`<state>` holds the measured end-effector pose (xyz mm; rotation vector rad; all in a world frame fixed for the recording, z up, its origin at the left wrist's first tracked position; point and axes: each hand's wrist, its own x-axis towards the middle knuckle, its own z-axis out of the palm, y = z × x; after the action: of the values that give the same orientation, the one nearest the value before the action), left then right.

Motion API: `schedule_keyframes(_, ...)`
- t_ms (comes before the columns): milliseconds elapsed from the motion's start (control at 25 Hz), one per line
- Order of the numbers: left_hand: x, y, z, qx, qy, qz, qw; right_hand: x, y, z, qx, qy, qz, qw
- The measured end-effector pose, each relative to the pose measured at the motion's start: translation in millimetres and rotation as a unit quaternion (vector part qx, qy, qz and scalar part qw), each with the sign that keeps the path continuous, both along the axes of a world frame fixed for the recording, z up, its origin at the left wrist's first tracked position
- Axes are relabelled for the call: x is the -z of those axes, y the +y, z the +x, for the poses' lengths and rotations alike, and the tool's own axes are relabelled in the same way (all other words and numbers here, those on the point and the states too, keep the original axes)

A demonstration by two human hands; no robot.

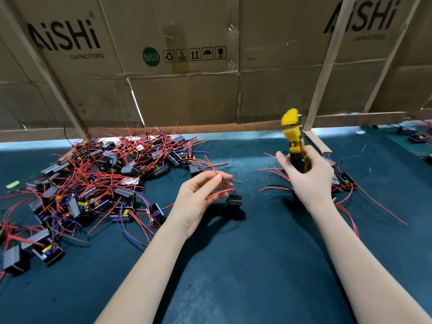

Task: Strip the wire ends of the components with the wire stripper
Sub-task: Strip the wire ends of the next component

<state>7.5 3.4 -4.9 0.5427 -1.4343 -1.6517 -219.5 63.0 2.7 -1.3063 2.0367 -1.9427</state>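
My left hand [198, 202] pinches the red wires [216, 194] of a small black component [233, 201] that hangs just right of my fingers, close above the table. My right hand [308, 176] grips the handles of a yellow and black wire stripper [293, 139], held upright with its head pointing up and away. The stripper's head is about a hand's width right of and above the held wires, apart from them. A big tangled pile of black components with red, blue and black wires [100, 181] lies to the left.
The table is covered with dark teal cloth [245, 265]. A cardboard wall [187, 66] with wooden slats [325, 73] closes the back. A smaller group of components with red wires [343, 183] lies behind my right hand, and a few more sit at the far right [418, 137].
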Motion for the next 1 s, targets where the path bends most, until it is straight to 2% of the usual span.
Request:
schedule_keyframes(80,-1,-2,5,0.05,-0.014,-0.006,0.999,0,1,4,0.014,0.075,0.026,0.997)
schedule_keyframes(200,-5,-5,15,0.23,-0.101,0.016,0.968,2,0,7,0.014,0.094,0.038,0.995)
schedule_keyframes(240,-6,-5,13,0.251,-0.121,0.027,0.96,2,0,6,0.014,0.089,0.039,0.995)
schedule_keyframes(280,-5,-3,10,0.23,-0.134,0.03,0.963,3,0,5,0.013,0.082,0.04,0.996)
schedule_keyframes(360,-2,2,1,0.1,-0.164,-0.024,0.981,2,0,1,0.017,0.074,0.04,0.996)
schedule_keyframes(440,4,6,-3,-0.033,-0.215,-0.136,0.967,3,1,0,0.02,0.073,0.037,0.996)
schedule_keyframes(480,7,8,-4,-0.064,-0.241,-0.185,0.951,2,1,0,0.019,0.075,0.038,0.996)
schedule_keyframes(560,10,12,-5,-0.07,-0.297,-0.241,0.922,1,1,2,0.014,0.097,0.042,0.994)
schedule_keyframes(640,11,15,-9,-0.05,-0.331,-0.259,0.906,0,2,5,0.017,0.137,0.051,0.989)
schedule_keyframes(760,12,15,-11,-0.064,-0.317,-0.233,0.917,0,3,7,0.047,0.206,0.069,0.975)
schedule_keyframes(880,10,12,-9,-0.088,-0.292,-0.215,0.928,3,3,2,0.103,0.297,0.13,0.94)
schedule_keyframes(1000,8,10,-6,-0.078,-0.311,-0.214,0.923,6,3,-3,0.129,0.343,0.159,0.917)
